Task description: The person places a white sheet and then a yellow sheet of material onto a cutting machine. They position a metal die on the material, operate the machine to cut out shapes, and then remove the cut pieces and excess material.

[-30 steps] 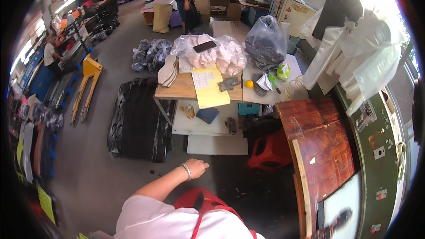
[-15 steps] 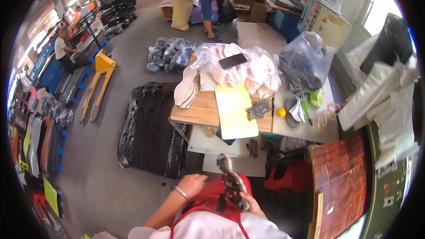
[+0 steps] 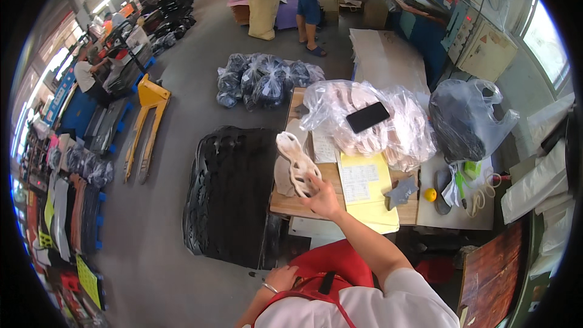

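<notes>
Cream strap piece (image 3: 296, 164) in right hand (image 3: 320, 199)

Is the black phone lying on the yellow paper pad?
No, the black phone rests on the clear plastic bag of pale pieces, beyond the yellow paper pad.

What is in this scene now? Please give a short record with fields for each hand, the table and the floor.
right hand: lifts a cream strappy sandal upper above the wooden table
left hand: low beside the red apron, holds nothing visible
on table: yellow paper, clear bags of pale pieces with a black phone on top, small orange ball
floor: stack of black soles
</notes>
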A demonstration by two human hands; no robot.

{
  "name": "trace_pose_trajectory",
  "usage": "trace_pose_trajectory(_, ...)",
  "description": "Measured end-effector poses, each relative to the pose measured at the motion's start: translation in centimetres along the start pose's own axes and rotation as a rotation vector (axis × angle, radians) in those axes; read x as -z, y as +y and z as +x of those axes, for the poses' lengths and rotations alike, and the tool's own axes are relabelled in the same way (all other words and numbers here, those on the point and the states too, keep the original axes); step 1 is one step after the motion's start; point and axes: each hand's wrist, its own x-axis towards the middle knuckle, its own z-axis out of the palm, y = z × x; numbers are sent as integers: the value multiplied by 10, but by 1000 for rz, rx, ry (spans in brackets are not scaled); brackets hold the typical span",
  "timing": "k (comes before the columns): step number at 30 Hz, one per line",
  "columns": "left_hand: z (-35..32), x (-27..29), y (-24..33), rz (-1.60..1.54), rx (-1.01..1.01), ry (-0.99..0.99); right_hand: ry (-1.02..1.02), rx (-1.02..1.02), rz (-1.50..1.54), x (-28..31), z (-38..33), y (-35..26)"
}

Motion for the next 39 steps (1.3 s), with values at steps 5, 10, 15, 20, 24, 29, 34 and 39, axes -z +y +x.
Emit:
trace_pose_trajectory(5,6,22,-68,-18,154,40,87,131,-537,-66,62,35)
trace_pose_trajectory(10,14,36,-109,-36,258,-224,206,287,-700,-47,37,33)
trace_pose_trajectory(15,52,65,-99,11,98,-28,166,-32,-620,22,-26,55)
trace_pose_trajectory(20,86,80,-55,3,-24,17,708,-478,-505,94,-108,123)
trace_pose_trajectory(24,83,74,-22,74,-39,-148,933,-683,-480,137,-126,171)
trace_pose_trajectory(29,81,64,8,279,33,-302,864,-643,-437,148,-75,189)
trace_pose_trajectory(34,82,44,32,121,138,-179,722,-905,-378,143,-46,189)
trace_pose_trajectory(39,92,35,38,116,151,-196,802,-821,-378,134,-45,204)
